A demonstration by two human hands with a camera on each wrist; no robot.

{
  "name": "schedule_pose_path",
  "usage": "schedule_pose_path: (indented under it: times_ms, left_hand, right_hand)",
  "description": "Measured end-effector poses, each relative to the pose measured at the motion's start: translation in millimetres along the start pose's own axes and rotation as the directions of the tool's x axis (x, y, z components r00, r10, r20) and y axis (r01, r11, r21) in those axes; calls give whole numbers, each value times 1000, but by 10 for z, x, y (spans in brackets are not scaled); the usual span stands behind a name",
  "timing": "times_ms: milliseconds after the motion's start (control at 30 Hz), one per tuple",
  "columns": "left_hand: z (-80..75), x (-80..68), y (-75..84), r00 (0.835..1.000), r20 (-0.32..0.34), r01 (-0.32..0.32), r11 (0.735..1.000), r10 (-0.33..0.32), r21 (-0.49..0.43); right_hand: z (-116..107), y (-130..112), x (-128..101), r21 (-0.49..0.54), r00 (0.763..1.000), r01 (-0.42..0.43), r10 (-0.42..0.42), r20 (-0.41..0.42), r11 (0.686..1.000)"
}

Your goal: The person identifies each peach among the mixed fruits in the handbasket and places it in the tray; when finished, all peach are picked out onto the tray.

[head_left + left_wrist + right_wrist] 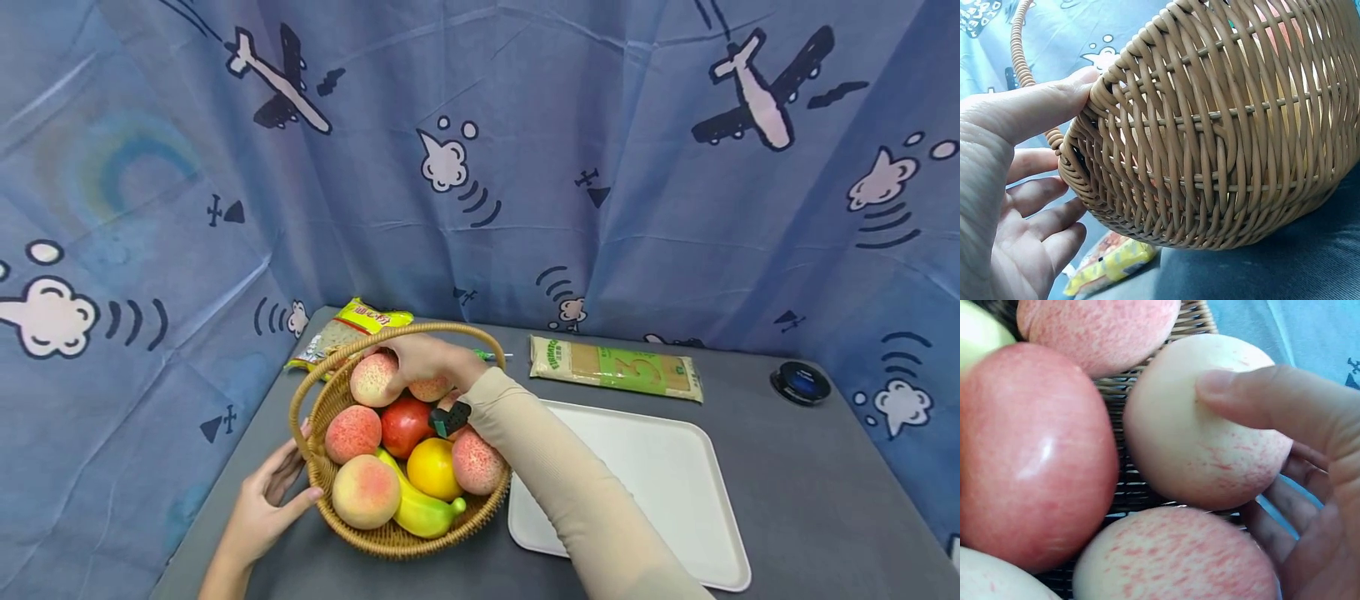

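Note:
A wicker basket with an arched handle holds several peaches, a red apple, a banana and a round orange-yellow fruit. At the basket's far left side, my right hand grips a pale pink-speckled peach, thumb on top and fingers round its far side. This peach overlaps the basket rim in the right wrist view. My left hand rests against the basket's left rim; thumb and fingertips touch the wicker near the handle's base, fingers loosely extended.
Right of the basket lies a white tray, partly beneath my right sleeve. Behind it is a green-and-clear noodle packet. A yellow food bag lies behind the basket, and a round black object sits at the far right.

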State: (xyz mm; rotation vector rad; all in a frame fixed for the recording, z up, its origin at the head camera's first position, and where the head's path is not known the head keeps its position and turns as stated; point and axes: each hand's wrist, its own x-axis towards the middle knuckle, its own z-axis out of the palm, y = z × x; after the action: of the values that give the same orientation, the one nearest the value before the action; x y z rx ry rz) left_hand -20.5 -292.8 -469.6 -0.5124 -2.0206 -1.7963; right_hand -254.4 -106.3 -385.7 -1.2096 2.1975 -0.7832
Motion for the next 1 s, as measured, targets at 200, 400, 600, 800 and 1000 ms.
schedule_pose_path:
  times_ms: [200,400,600,800,1000]
  left_hand:
    - [3,4,4,1000,-2,22,999,-22,26]
    - [4,-12,-4,1000,-3,15,1000,-15,27]
    - [27,-16,-9,1000,-19,12,1000,-11,12]
    - [35,-3,-18,1000,-4,1,1000,-1,1]
    - [25,-12,-5,1000,-1,-9,1000,9,-3]
  right_hand:
    - [-54,-62,-44,2,993,86,-85,-82,996]
    - [-95,-220,-153,106,976,195,-183,-117,975]
    - [-117,-367,-385,168,968,245,-232,-94,955]
    - [-133,-431,-763,96,956,287,-279,-91,953]
    - [-99,-393,-1150,57,897,428,-416,-151,902]
